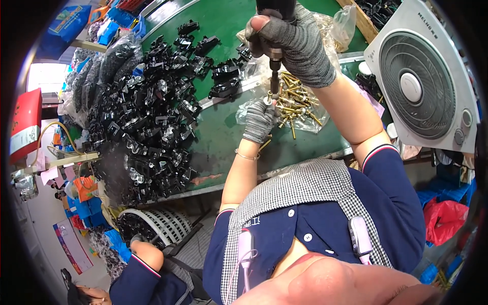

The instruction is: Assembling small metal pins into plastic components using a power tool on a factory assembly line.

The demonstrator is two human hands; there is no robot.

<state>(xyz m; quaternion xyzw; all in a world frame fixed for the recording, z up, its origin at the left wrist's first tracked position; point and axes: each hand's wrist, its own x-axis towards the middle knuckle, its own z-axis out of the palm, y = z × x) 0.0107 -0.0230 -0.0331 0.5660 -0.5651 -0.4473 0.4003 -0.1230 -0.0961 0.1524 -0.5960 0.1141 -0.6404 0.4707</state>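
Gloved in grey with bare fingertips, my right hand [307,53] is wrapped round the dark body of a power screwdriver [276,7] at the top. Its bit points straight down toward my left hand [258,123], which wears a matching glove. Between the left fingertips is a small brass-and-white fitting [268,98], right at the bit's tip. Whether the bit touches it I cannot tell. Beside that hand, loose brass screw-like pieces [296,104], some with white ends, lie on a clear plastic bag [317,122].
A large heap of glossy black plastic parts [147,117] covers the left of the green worktable [211,162]; several more [225,84] lie near its middle. A grey box fan [417,84] stands at the right. A white basket [170,226] and a co-worker [140,274] are at lower left.
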